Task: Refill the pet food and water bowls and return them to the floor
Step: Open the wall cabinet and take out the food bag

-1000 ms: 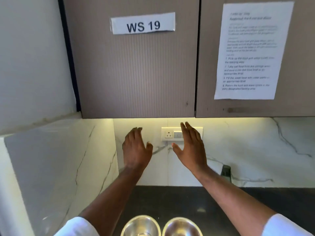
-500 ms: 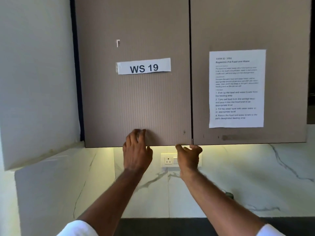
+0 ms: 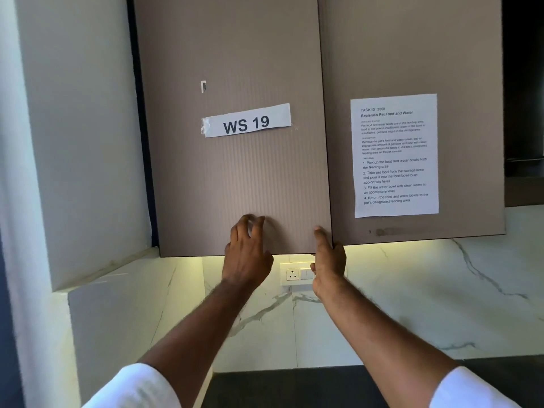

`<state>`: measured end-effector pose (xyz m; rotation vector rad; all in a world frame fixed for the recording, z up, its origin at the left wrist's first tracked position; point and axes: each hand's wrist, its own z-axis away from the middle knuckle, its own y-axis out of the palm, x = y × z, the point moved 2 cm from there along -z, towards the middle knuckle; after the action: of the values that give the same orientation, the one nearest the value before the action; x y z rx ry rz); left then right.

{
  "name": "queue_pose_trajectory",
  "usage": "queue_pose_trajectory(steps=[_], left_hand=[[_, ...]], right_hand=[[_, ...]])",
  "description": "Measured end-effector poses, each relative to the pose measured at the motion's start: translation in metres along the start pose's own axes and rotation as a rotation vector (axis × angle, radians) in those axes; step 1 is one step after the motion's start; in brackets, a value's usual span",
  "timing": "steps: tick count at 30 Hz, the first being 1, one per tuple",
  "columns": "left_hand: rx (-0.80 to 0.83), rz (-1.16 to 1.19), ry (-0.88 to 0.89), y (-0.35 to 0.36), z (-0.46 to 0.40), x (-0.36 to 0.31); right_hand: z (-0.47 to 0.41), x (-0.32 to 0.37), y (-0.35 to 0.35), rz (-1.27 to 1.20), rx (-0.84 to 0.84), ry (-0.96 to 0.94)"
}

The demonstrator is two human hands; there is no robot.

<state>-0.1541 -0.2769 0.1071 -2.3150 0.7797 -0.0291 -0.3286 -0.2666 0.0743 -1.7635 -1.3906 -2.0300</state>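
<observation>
The left hand [image 3: 247, 254] rests spread, holding nothing, low on the left cabinet door [image 3: 235, 178] labelled "WS 19"; the right hand [image 3: 328, 266] hooks that door's lower right corner. Best pull there steadily, clearing the left hand. Bowls and food are out of view.

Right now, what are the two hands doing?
Left hand: open, fingertips on the left cabinet door.
Right hand: gripping that door's bottom right corner.
</observation>
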Motion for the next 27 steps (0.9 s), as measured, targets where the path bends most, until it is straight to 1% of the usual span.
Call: queue_pose_trajectory(steps=[4,6,9,12,14,17,21,27], left_hand=[[-0.018,-0.038,0.047,-0.024,0.012,-0.013],[-0.03,-0.064,0.069,-0.035,0.019,-0.02],[-0.03,-0.131,0.094,-0.049,0.033,-0.031],[-0.041,-0.189,0.118,-0.064,0.049,-0.041],[-0.051,-0.204,0.144,-0.076,0.062,-0.043],[-0.027,-0.2,0.153,-0.094,0.081,-0.045],[-0.064,-0.225,0.13,-0.112,0.105,-0.048],[-0.239,-0.294,0.152,-0.145,0.144,-0.032]], right_hand=[[0.018,0.021,-0.015,0.216,0.001,-0.2],[0.031,0.035,-0.021,0.282,0.021,-0.317],[0.058,0.057,-0.025,0.328,0.086,-0.514],[0.081,0.075,-0.025,0.363,0.141,-0.665],[0.094,0.081,-0.027,0.407,0.2,-0.755],[0.116,0.087,-0.03,0.444,0.312,-0.901],[0.155,0.094,-0.023,0.471,0.46,-1.029],[0.214,0.095,0.002,0.447,0.592,-1.156]])
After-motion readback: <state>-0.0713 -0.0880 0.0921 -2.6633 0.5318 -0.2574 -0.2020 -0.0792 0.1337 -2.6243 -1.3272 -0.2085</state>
